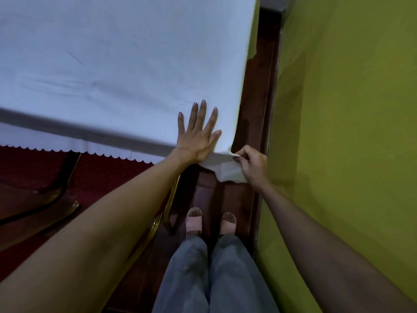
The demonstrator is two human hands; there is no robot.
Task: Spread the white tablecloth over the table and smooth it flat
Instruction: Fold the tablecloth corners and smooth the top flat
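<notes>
The white tablecloth point(117, 64) covers the table top, with a few faint creases near its middle left. Its scalloped hem hangs over the near edge. My left hand point(198, 134) lies flat on the cloth at the near right corner of the table, fingers spread. My right hand point(250, 164) pinches the hanging corner of the cloth just below and to the right of that table corner, pulling it outward. The table itself is hidden under the cloth.
A yellow-green wall point(343, 132) runs close along the right side, leaving a narrow strip of dark wooden floor point(255, 98) where I stand. Chairs with gold metal frames and red seats point(45, 199) sit under the near edge at left.
</notes>
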